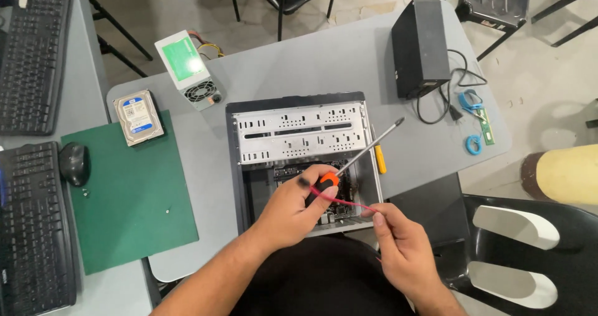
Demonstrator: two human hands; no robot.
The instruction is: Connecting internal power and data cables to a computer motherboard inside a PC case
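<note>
A hard drive (pixel 138 117) lies on a green mat (pixel 134 197) beside a mouse (pixel 75 164).

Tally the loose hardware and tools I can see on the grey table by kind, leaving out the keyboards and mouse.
Open computer case: 1
Power supply unit: 1
Hard drive: 1
Black box with a cord: 1
Screwdrivers: 2, an orange-and-black one in the left hand and a yellow-handled one beside the case
Red cable, pinched by the right hand: 1
Green mat: 1
Total: 8

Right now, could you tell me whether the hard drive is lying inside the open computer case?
No, the hard drive lies outside the computer case, on the corner of the green mat to its left.
</note>
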